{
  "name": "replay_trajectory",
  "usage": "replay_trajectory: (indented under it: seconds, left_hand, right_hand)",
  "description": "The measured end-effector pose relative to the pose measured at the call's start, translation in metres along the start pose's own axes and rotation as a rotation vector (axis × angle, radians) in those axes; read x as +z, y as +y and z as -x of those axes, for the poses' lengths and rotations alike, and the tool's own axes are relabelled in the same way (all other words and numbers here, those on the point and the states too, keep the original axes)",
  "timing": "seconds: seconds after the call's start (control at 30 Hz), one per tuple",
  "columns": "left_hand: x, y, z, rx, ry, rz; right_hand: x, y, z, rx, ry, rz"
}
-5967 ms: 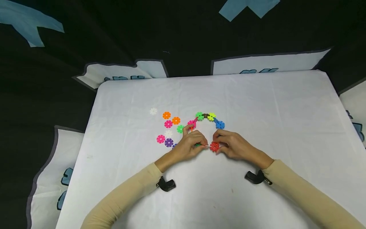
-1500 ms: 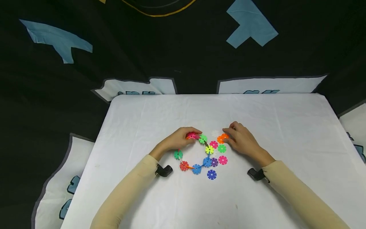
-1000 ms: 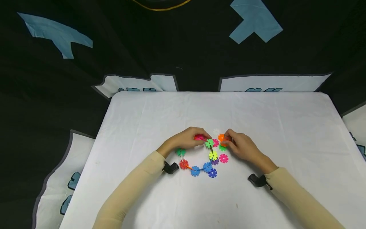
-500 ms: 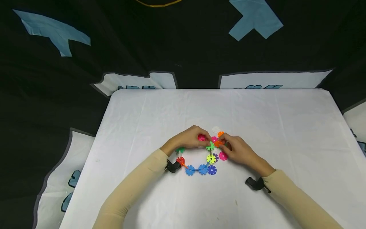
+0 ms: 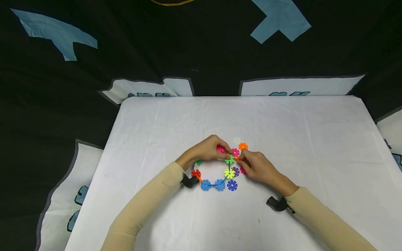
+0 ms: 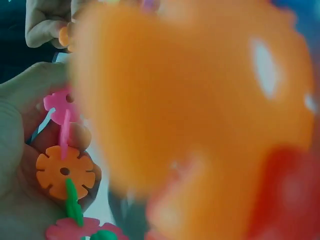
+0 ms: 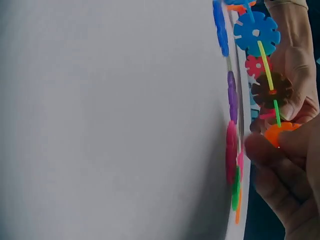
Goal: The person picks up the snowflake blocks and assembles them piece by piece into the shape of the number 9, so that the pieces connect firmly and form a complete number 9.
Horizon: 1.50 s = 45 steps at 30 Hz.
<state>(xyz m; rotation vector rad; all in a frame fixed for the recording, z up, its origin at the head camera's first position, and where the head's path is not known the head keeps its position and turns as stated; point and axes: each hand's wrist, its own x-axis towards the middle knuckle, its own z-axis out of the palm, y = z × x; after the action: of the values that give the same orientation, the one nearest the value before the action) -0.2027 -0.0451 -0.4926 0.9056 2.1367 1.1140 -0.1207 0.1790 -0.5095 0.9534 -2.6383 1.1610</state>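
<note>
In the head view my left hand [image 5: 208,148] holds a chain of slotted plastic snowflake discs at the bright green disc [image 5: 229,159]. A pink disc [image 5: 221,149] of the chain shows under its fingers. My right hand [image 5: 259,167] pinches an orange disc [image 5: 236,159], edge-on against the green one; whether they interlock cannot be told. The chain curves on through a yellow disc [image 5: 229,173], blue discs [image 5: 205,185] and a red disc [image 5: 196,173]. The right wrist view shows the brown disc [image 7: 272,92] between yellow and green. A blurred orange disc [image 6: 175,100] fills much of the left wrist view.
Loose discs lie on the white-covered table [image 5: 282,125] beside the chain: white [image 5: 236,141], orange [image 5: 243,146], pink [image 5: 235,152], purple [image 5: 235,172] and dark blue [image 5: 232,185]. Dark cloth [image 5: 213,45] hangs behind the table. Black wrist mounts [image 5: 276,204] jut from both sleeves.
The right hand has picked up an orange disc from the loose pieces and brought it left to the green disc. Six seconds ago the loose discs lay left of the chain; now they lie right.
</note>
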Motion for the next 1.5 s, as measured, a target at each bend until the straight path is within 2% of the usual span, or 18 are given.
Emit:
replay_trajectory:
  seconds: [0.17,0.3,0.4,0.5,0.67,0.77,0.9,1.1,1.17,1.33,1.5]
  left_hand:
    - [0.003,-0.001,-0.001,-0.011,0.029,0.054]
    - [0.004,-0.001,-0.001,-0.013,0.058,0.072]
    - [0.002,0.001,-0.002,0.0,0.055,0.059]
    - [-0.001,0.003,0.001,0.02,0.025,-0.018]
    - [-0.007,0.008,0.012,0.053,-0.05,-0.267]
    - [-0.008,0.011,0.017,0.06,-0.072,-0.382]
    - [-0.004,0.011,0.016,0.074,-0.05,-0.402]
    - [-0.005,0.003,0.014,0.074,-0.021,-0.393]
    - [-0.007,0.0,0.015,0.056,-0.019,-0.404]
    - [-0.013,-0.006,0.015,0.013,-0.039,-0.413]
    - [-0.014,-0.005,0.014,0.028,-0.047,-0.427]
  right_hand:
    - [0.006,0.002,0.001,-0.066,0.081,0.004]
    - [0.009,0.003,0.0,-0.074,0.126,-0.028]
    - [0.01,0.003,-0.002,-0.061,0.145,-0.041]
    - [0.012,0.002,-0.003,-0.043,0.141,-0.034]
    - [0.012,0.0,-0.003,-0.007,0.101,-0.029]
    - [0.012,0.001,-0.001,0.018,0.111,-0.011]
    - [0.013,0.002,0.0,0.029,0.12,-0.002]
    - [0.006,0.005,-0.004,0.038,0.017,0.02]
    - [-0.001,0.01,-0.005,0.077,-0.002,0.075]
    - [-0.017,0.031,-0.011,0.25,-0.055,0.261]
    - [-0.02,0.039,-0.016,0.288,-0.127,0.292]
